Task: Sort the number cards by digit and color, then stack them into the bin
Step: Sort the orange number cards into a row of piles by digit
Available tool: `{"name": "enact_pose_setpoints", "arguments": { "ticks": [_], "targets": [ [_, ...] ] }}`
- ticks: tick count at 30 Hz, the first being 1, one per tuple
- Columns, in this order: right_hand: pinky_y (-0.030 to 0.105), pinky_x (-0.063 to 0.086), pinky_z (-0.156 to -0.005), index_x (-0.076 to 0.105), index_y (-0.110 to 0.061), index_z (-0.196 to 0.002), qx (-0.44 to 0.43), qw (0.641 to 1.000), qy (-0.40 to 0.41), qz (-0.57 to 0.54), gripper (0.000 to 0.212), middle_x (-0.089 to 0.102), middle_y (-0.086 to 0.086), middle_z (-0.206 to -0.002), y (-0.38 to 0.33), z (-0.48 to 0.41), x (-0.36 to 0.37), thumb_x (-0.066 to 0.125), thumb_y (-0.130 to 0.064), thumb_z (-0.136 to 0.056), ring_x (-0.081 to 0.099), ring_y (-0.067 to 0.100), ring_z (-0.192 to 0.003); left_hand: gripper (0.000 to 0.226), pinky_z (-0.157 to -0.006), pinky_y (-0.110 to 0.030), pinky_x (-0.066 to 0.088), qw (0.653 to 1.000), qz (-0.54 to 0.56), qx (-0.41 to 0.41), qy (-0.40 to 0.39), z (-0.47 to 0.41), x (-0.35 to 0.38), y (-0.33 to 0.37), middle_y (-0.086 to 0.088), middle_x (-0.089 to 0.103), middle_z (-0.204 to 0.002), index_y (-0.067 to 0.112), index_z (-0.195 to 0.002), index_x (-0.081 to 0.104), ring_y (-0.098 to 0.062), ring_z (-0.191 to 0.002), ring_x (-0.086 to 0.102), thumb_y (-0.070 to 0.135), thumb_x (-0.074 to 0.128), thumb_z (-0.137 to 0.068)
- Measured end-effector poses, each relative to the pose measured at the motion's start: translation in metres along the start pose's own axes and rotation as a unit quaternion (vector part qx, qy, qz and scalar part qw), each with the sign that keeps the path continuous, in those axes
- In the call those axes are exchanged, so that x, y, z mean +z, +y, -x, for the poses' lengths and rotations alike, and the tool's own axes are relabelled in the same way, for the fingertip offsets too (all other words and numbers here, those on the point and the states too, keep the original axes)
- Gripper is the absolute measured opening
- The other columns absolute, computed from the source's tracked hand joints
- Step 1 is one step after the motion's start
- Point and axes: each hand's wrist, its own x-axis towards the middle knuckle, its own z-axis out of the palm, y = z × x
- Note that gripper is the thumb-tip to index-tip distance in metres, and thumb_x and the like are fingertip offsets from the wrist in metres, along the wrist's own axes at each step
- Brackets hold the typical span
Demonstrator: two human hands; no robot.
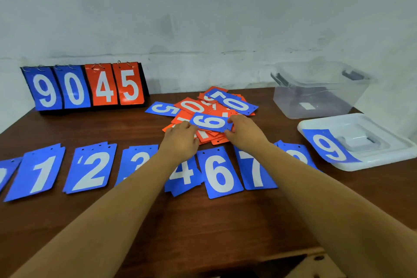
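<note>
Two containers sit at the right of the table [203, 221]. At the back is a clear bin [316, 97] with grey handle clips, and we see only a small white patch on its floor; we cannot tell what it is. Nearer to us its white lid [372, 153] lies flat beside it, and a blue 9 card [330, 146] rests across the lid's left corner with its lower edge hanging over the rim.

We hold one blue card [211, 122] over the middle of the table. Its long axis runs left to right, tilted slightly down to the right, so the white digit lies on its side. We cannot tell whether it is a 6 or a 9. The left hand [180, 140] grips the card's left short end with curled fingers, and the right hand [243, 131] pinches the right short end, so the card spans the gap between them.

Directly under it lies the pile [191, 105] of mixed orange and blue cards, fanned out at odd angles.

Closer to us a row [90, 169] of blue cards lies face up with their long axes pointing away from us, showing 1, 2, 3, 4, 6 and 7. Our forearms cover parts of the 3, the 4 and the cards right of the 7.

At the back left a scoreboard [85, 87] stands upright, showing blue 9 and 0, then orange 4 and 5.
</note>
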Motion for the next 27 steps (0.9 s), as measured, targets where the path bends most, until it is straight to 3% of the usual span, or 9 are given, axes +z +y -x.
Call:
{"name": "enact_pose_setpoints", "arguments": {
  "ticks": [3, 6, 10, 13, 16, 19, 20, 24, 27],
  "targets": [
    [0.037, 0.042, -0.106, 0.040, -0.017, -0.145, -0.002, 0.998, -0.060, 0.015, 0.058, 0.045, 0.007, -0.147, -0.002, -0.020, 0.011, 0.062, -0.032, -0.093, 0.046, 0.024, -0.131, 0.047, -0.114, -0.043, 0.027, 0.999, -0.019, -0.001, -0.048, -0.012, 0.011, -0.004, -0.003, 0.037, -0.153, 0.021, -0.147, 0.038, -0.020, -0.141, 0.032, 0.034, 0.042, -0.102],
    [0.034, 0.047, -0.098, 0.052, -0.018, -0.137, -0.025, 0.995, -0.077, 0.065, 0.044, 0.056, 0.006, -0.134, 0.002, -0.028, 0.018, 0.058, -0.032, -0.095, 0.055, 0.023, -0.119, 0.045, -0.113, -0.043, 0.029, 1.000, -0.018, 0.011, -0.018, -0.016, 0.020, -0.011, -0.001, 0.041, -0.149, 0.021, -0.144, 0.042, -0.018, -0.138, 0.036, 0.035, 0.042, -0.101],
    [0.037, 0.050, -0.090, 0.063, -0.015, -0.117, -0.087, 0.982, -0.039, 0.166, 0.028, 0.066, 0.007, -0.112, 0.006, -0.027, 0.019, 0.044, -0.029, -0.101, 0.060, 0.021, -0.099, 0.041, -0.112, -0.043, 0.030, 0.999, 0.025, 0.027, 0.015, -0.017, 0.024, -0.019, 0.000, 0.048, -0.143, 0.024, -0.140, 0.046, -0.018, -0.134, 0.041, 0.037, 0.042, -0.101],
    [0.039, 0.047, -0.093, 0.064, -0.014, -0.114, -0.114, 0.974, 0.097, 0.167, 0.025, 0.064, 0.006, -0.112, 0.011, -0.025, 0.016, 0.047, -0.025, -0.100, 0.058, 0.023, -0.103, 0.037, -0.101, -0.036, 0.042, 0.988, 0.105, 0.017, 0.115, -0.014, 0.017, -0.024, -0.003, 0.054, -0.132, 0.019, -0.132, 0.053, -0.019, -0.123, 0.048, 0.037, 0.044, -0.101],
    [0.040, 0.048, -0.079, 0.072, -0.011, -0.103, -0.168, 0.935, 0.295, 0.102, 0.017, 0.059, 0.009, -0.097, 0.011, -0.021, 0.009, 0.060, -0.018, -0.093, 0.056, 0.027, -0.091, 0.034, -0.072, -0.023, 0.047, 0.915, 0.334, -0.110, 0.198, -0.009, -0.008, -0.026, -0.008, 0.064, -0.109, 0.013, -0.111, 0.060, -0.016, -0.093, 0.060, 0.040, 0.041, -0.102],
    [0.031, 0.050, -0.069, 0.073, -0.012, -0.105, -0.228, 0.928, 0.294, 0.017, 0.018, 0.063, 0.005, -0.090, 0.002, -0.017, 0.005, 0.059, -0.011, -0.093, 0.061, 0.023, -0.083, 0.049, -0.073, -0.036, 0.060, 0.685, 0.665, -0.280, 0.097, -0.001, -0.037, -0.026, -0.013, 0.069, -0.096, 0.008, -0.108, 0.056, -0.028, -0.080, 0.073, 0.054, 0.042, -0.099],
    [0.027, 0.049, -0.070, 0.073, -0.012, -0.106, -0.238, 0.930, 0.280, -0.003, 0.019, 0.065, 0.003, -0.092, -0.002, -0.015, 0.005, 0.059, -0.010, -0.093, 0.062, 0.020, -0.085, 0.047, -0.075, -0.038, 0.060, 0.649, 0.697, -0.298, 0.060, 0.003, -0.041, -0.027, -0.013, 0.069, -0.097, 0.009, -0.108, 0.055, -0.030, -0.081, 0.074, 0.053, 0.047, -0.097],
    [0.029, 0.051, -0.083, 0.072, -0.011, -0.107, -0.244, 0.926, 0.283, -0.058, 0.018, 0.069, 0.002, -0.099, -0.015, -0.012, 0.013, 0.059, -0.011, -0.094, 0.062, 0.018, -0.094, 0.020, -0.070, -0.030, 0.062, 0.683, 0.687, -0.244, -0.038, 0.023, -0.036, -0.038, -0.015, 0.067, -0.116, 0.010, -0.114, 0.059, -0.026, -0.087, 0.075, 0.019, 0.057, -0.097],
    [0.020, 0.047, -0.087, 0.072, -0.012, -0.107, -0.221, 0.927, 0.272, -0.135, 0.018, 0.069, 0.000, -0.102, -0.027, -0.011, 0.020, 0.058, -0.015, -0.096, 0.061, 0.013, -0.098, 0.022, -0.072, -0.026, 0.060, 0.673, 0.701, -0.213, -0.097, 0.031, -0.029, -0.044, -0.013, 0.071, -0.108, 0.011, -0.116, 0.061, -0.018, -0.085, 0.073, 0.005, 0.056, -0.095]
  ]
}}
